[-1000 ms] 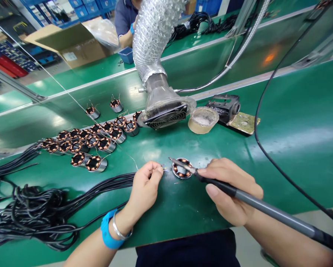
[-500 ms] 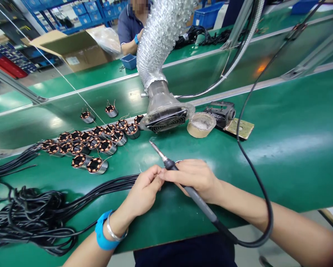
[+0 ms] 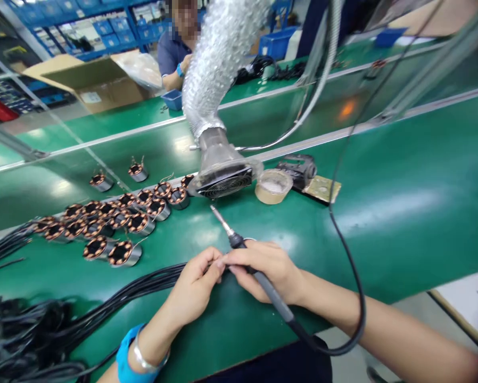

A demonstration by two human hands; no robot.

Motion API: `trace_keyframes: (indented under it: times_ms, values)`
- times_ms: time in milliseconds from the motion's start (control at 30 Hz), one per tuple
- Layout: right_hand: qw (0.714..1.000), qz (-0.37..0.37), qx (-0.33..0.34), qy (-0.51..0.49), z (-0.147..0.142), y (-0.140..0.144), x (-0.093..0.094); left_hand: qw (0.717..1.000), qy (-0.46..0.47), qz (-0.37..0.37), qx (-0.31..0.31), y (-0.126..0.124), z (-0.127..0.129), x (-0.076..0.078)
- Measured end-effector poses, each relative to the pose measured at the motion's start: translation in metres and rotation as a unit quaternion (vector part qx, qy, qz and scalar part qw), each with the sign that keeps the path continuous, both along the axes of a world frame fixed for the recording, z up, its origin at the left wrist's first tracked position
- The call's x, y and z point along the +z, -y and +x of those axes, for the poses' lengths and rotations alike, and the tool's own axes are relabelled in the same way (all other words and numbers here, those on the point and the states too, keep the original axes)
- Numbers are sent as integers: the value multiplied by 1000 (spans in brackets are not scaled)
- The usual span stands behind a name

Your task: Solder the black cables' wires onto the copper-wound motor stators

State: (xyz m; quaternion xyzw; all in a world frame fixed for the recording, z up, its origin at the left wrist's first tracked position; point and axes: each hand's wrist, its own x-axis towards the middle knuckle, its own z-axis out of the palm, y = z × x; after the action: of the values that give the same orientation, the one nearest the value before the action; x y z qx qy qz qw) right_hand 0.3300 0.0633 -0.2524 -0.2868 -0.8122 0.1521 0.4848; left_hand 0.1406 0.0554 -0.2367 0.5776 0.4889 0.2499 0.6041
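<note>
My right hand (image 3: pixel 274 268) is closed around a soldering iron (image 3: pixel 277 299), its metal tip pointing up and away under the fume hood. My left hand (image 3: pixel 193 290) pinches at the end of a bundle of black cables (image 3: pixel 143 282), which runs in from the left. The fingertips of both hands meet, and the cable ends between them are mostly hidden. Beyond my left hand, several copper-wound motor stators (image 3: pixel 125 254) stand in rows on the green bench.
A fume extractor hood (image 3: pixel 225 178) hangs ahead on a silver duct (image 3: pixel 219 64). Right of it are a round tub (image 3: pixel 273 186) and a black soldering stand (image 3: pixel 301 169). Loose cables (image 3: pixel 23 330) heap at left. Across the bench, a person sits near a cardboard box (image 3: pixel 107 85).
The view has shifted, so the bench items appear further left and slightly lower. Both hands keep their hold, fingertips still together, with the iron at nearly the same angle.
</note>
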Motion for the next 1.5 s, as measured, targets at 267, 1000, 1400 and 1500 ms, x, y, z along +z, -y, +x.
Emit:
trace_keyframes:
  times_ms: [267, 1000, 1400, 1500]
  values:
    - [996, 52, -68, -2, 0, -1, -7, 979, 91, -170, 70, -2, 9, -6]
    - [999, -32, -4, -5, 16, 0, -5, 987, 37, -63, 145, 7, 18, -18]
    - [975, -89, -91, -183, 39, 33, 2, 990, -25, 33, 135, 5, 23, -17]
    - [950, -143, -108, -255, 40, 34, -7, 990, -42, 44, 129, 6, 24, -16]
